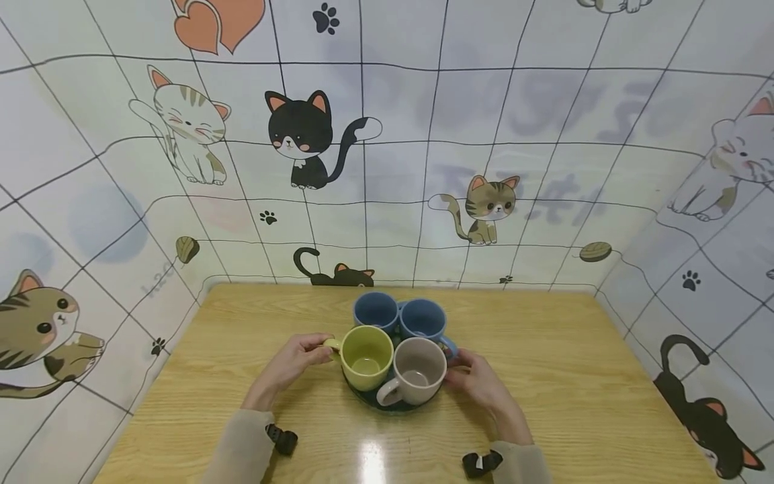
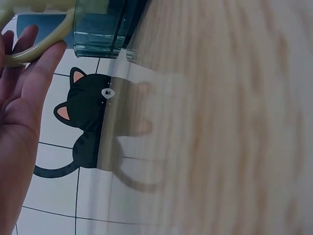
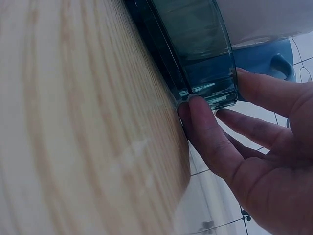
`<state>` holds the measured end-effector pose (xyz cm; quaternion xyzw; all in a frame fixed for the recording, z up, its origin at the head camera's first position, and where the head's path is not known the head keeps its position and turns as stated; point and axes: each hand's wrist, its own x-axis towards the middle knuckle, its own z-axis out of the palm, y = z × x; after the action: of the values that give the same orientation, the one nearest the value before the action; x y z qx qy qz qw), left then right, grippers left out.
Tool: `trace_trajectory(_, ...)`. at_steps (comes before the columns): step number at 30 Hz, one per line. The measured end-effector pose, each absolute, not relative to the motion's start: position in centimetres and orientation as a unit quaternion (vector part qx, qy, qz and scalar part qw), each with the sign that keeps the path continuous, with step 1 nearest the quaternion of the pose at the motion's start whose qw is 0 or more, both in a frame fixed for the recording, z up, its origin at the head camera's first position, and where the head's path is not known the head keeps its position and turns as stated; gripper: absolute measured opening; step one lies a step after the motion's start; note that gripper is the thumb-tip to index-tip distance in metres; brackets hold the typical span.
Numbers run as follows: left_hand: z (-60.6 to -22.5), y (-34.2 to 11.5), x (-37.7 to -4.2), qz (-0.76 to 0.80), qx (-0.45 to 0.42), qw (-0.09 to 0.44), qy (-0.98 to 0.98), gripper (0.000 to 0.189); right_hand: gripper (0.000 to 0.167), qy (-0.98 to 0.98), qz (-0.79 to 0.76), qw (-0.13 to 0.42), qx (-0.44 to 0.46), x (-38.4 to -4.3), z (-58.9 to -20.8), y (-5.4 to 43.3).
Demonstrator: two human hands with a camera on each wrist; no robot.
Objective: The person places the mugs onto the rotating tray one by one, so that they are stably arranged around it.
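Note:
A round dark teal see-through tray [image 1: 396, 407] carries several mugs grouped close together. At its front left is a yellow mug [image 1: 367, 359]; my left hand [image 1: 295, 359] holds this mug by its handle [image 2: 49, 41]. Beside it stands a greyish-pink mug [image 1: 419, 370], its handle turned to the front left. Two blue mugs sit behind, one at the left [image 1: 375, 310] and one at the right [image 1: 423, 318]. My right hand [image 1: 478, 384] grips the tray's right side, with fingertips low on the clear wall [image 3: 205, 58] and the thumb near its upper edge.
The wooden table [image 1: 254, 323] extends around the tray on every side. A white sheet [image 1: 399, 168] printed with cartoon cats and grid lines rises behind the table and along both sides. Dark straps with small black blocks [image 1: 284, 440] are on both wrists.

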<state>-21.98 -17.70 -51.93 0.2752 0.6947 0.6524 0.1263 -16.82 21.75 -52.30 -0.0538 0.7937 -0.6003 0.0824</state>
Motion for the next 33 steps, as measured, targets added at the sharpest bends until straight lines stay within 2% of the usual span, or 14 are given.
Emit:
trace_trajectory(7,-52.0,-18.0,-22.9,0.640,0.306,0.163,0.686,0.028,0.041,0.787,-0.609,0.087,-0.045,-16.9,-52.3,21.6)
trace_trajectory(14,-51.6,-17.9,-23.3,0.613,0.286,0.177,0.715,0.032,0.045,0.778,-0.619,0.092,-0.049,-16.7,-52.0,21.5)
trace_trajectory(21,-51.5,-17.6,-23.7,0.582,0.290,0.165,0.742,0.033,0.043,0.787,-0.608,0.087,-0.055,-16.7,-52.0,21.5)
trace_trajectory(33,-51.4,-17.2,-24.2,0.549,0.286,0.178,0.765,0.040,0.040,0.791,-0.603,0.088,-0.054,-16.7,-52.2,21.7)
